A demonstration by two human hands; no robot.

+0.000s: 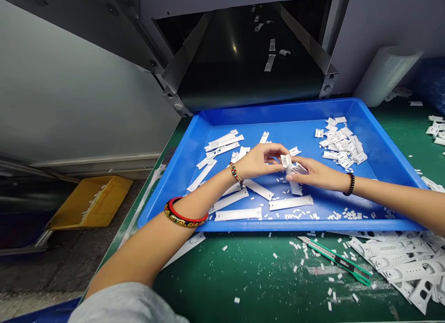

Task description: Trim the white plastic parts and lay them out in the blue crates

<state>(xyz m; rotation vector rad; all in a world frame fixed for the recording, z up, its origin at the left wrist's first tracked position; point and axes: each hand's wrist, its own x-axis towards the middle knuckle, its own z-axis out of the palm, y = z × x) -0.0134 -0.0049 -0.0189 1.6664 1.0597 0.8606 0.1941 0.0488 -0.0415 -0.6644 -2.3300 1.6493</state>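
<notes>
Over the middle of a blue tray, my left hand pinches the upper end of a white plastic part. My right hand meets it from the right, fingers closed on the same part or a piece beside it; fingertips partly hide the contact. Long white strips lie in the tray's left and front portions, with one strip just below my hands. A pile of short white pieces sits at the right of the tray. Tiny white scraps are scattered along its front.
A dark conveyor belt carrying a few white parts ends behind the tray. On the green table lie a green cutter knife and a heap of white parts. A yellow bin stands low at left, a plastic roll back right.
</notes>
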